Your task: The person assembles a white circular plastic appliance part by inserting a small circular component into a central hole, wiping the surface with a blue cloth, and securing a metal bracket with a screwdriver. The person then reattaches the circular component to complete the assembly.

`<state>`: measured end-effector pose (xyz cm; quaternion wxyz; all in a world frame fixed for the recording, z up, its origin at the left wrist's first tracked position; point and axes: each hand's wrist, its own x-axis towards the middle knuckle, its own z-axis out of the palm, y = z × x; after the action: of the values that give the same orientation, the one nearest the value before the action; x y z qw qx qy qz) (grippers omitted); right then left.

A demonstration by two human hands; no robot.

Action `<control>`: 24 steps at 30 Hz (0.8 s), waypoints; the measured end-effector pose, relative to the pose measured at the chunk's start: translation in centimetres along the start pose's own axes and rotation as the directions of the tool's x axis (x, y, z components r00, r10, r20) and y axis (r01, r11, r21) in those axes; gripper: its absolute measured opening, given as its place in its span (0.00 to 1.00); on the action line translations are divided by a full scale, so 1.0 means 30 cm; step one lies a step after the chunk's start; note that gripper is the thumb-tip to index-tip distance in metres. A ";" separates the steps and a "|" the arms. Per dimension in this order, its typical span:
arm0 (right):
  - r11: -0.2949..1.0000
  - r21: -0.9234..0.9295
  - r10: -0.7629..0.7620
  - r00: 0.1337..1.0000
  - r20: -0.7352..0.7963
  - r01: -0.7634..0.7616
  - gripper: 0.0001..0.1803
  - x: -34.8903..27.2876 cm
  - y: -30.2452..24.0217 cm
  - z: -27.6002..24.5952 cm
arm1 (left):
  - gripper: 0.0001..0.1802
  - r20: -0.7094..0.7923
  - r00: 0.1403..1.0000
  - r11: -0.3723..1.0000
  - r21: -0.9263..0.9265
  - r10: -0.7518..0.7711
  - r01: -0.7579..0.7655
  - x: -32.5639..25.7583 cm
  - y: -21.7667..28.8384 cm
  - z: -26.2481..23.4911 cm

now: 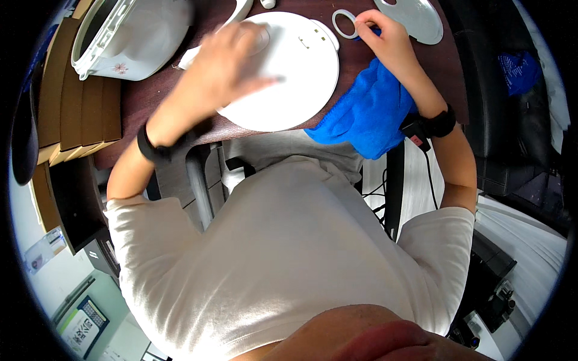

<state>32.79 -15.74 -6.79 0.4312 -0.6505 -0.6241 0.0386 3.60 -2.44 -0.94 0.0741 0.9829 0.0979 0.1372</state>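
A person in a pale shirt leans over a dark tabletop [198, 12], where a cooker pot [129, 36] stands at the far left. At centre lies a white round lid [289, 78]; the blurred left hand [226, 63] rests flat on it, fingers spread and released. It looks stiff, light and smooth, likely slippery, best gripped at the rim. A blue cloth [364, 114], soft and limp, hangs off the near edge under the right forearm. A grey disc [415, 18] lies beyond. The right hand [382, 33] pinches a thin white ring [344, 23], probably flexible.
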 end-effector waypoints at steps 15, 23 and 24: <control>0.986 0.153 0.071 0.997 -0.043 -0.064 0.09 0.010 0.023 -0.010 | 0.39 0.089 0.993 0.995 0.056 0.075 -0.081 -0.178 0.120 0.033; 0.970 0.220 0.116 0.992 -0.054 -0.102 0.07 0.013 0.044 -0.006 | 0.31 -0.400 0.913 0.964 -0.263 -0.074 -0.038 -0.180 0.045 -0.046; 0.969 0.218 0.133 0.990 -0.049 -0.119 0.07 0.010 0.027 -0.009 | 0.28 -0.468 0.870 0.970 -0.240 -0.155 0.044 -0.186 0.034 -0.058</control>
<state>33.64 -15.50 -6.95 0.5150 -0.6393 -0.5598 0.1125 -1.99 -4.42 -0.53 0.1634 0.8966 0.1481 0.3840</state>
